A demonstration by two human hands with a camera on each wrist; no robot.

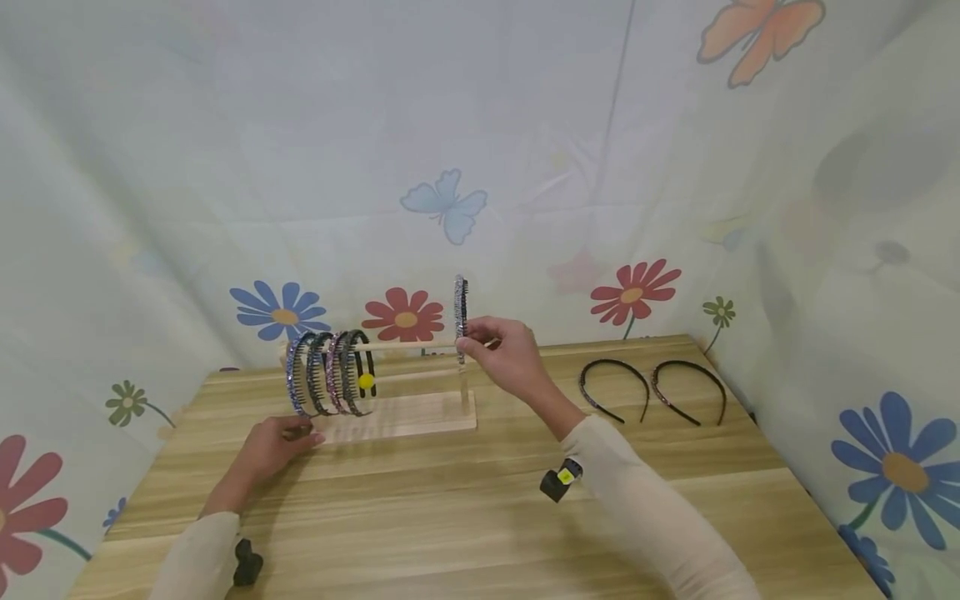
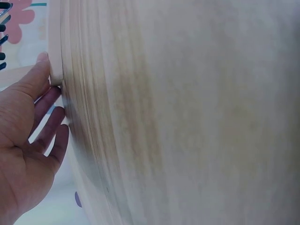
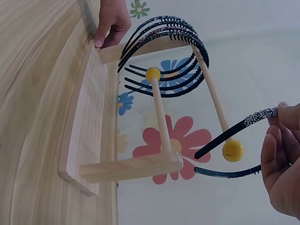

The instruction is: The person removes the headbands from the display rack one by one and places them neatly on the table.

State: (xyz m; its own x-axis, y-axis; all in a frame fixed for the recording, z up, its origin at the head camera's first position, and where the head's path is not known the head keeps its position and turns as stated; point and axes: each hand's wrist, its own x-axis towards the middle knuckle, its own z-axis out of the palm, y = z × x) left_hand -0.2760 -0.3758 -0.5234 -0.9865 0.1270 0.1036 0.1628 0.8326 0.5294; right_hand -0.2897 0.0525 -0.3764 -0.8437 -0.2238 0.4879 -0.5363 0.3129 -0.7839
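My right hand (image 1: 510,354) pinches a silver glittery headband (image 1: 460,300) with black comb teeth, held upright by the right end of a wooden headband stand (image 1: 435,414). In the right wrist view, the black tips of this headband (image 3: 220,140) point toward the stand, one on either side of a yellow ball (image 3: 233,150) at a rod's end. Several glittery headbands (image 1: 332,379), among them blue and pink ones, hang at the stand's left end. There my left hand (image 1: 273,450) grips the front left corner of the base, thumb against the board (image 2: 55,42).
Two thin dark headbands, one (image 1: 612,362) beside the other (image 1: 690,362), lie on the wood-grain table (image 1: 465,517) to the right. Behind the table hangs a floral curtain (image 1: 517,250). The stand's second rod (image 3: 161,112) bears another yellow ball (image 3: 153,74).
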